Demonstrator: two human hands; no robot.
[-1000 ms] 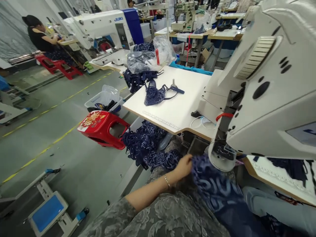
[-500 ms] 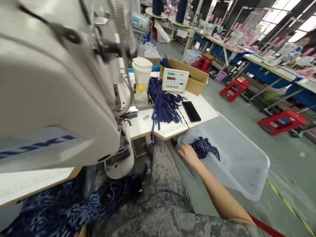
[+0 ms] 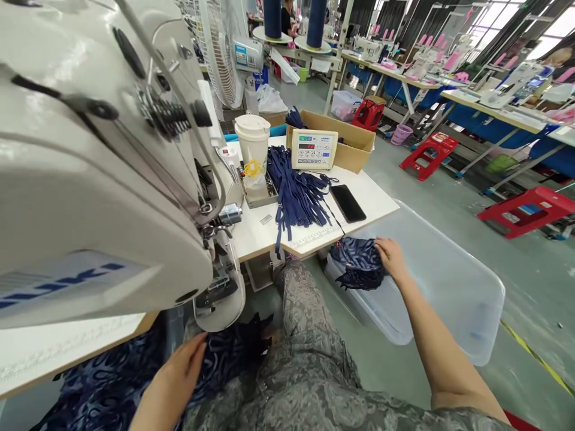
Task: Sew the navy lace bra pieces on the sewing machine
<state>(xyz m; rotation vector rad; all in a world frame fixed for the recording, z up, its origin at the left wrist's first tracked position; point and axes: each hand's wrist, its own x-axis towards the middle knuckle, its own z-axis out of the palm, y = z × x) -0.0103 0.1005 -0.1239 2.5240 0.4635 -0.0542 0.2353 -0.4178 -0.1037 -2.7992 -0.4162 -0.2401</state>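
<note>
My right hand (image 3: 392, 258) is closed on a dark blue lace piece (image 3: 358, 268) held over the near end of a clear plastic bin (image 3: 449, 287) beside the table. My left hand (image 3: 179, 374) lies with fingers stretched on a heap of dark blue lace fabric (image 3: 108, 383) in my lap, under the head of a white sewing machine (image 3: 90, 161). A bundle of dark blue straps (image 3: 294, 194) hangs over the front edge of the white table (image 3: 372, 200).
On the table stand a lidded paper cup (image 3: 253, 143), a control panel (image 3: 314, 149), a black phone (image 3: 347, 203) and a cardboard box (image 3: 354, 143). A fan (image 3: 222, 48) is behind the machine. Red stools (image 3: 429, 152) and other workstations line the aisle at right.
My view swung from the left side of the machine to the right. My right hand lifted the lace piece up from the bin. My left hand came into view on the lap fabric.
</note>
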